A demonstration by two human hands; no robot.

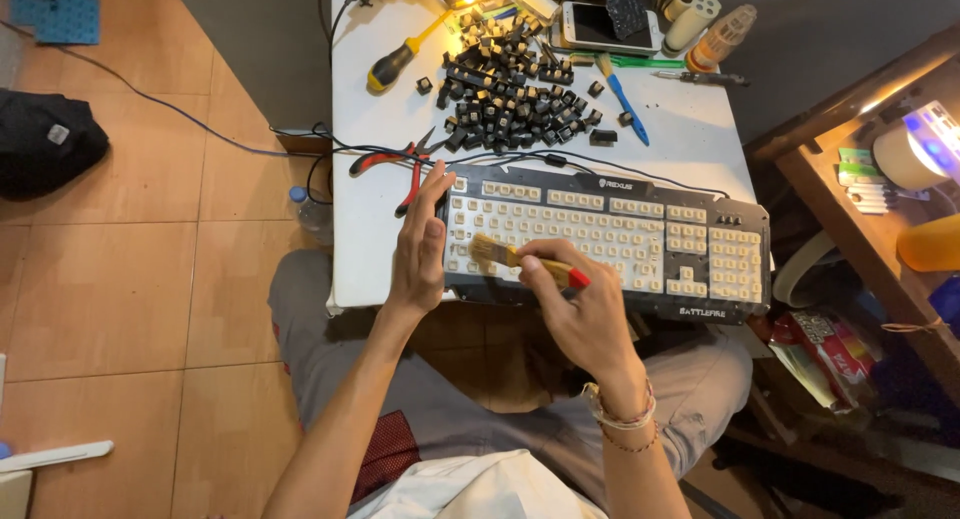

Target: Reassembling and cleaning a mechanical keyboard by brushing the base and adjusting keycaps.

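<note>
**Keycaps off, brushing of the bared board under way**

Right hand [585, 314]: fingers closed around the red-and-wood handle of a small paintbrush [525, 260], bristles pointing left and pressed onto the key field just beyond the fingertips. Left hand [420, 244]: fingers extended, loosely curled over the left end of the keyboard [700, 254], thumb side on the near edge; it appears to steady the board and grips nothing else.

The keyboard lies across the near edge of the white table [370, 179], partly overhanging the lap. Every position shows a pale switch base; no dark caps remain mounted, as far as I can see.

Beyond the fingers, farther up the table: a heap of black keycaps [510, 89], so removal looks complete. Just past the left fingertips, red-handled pliers [400, 169]; beyond those, a yellow-handled screwdriver [400, 59].

Judgement: brush sits at the left portion of the board; whether the middle and right blocks are already swept cannot be told. Refitting the caps is all still to do.
</note>
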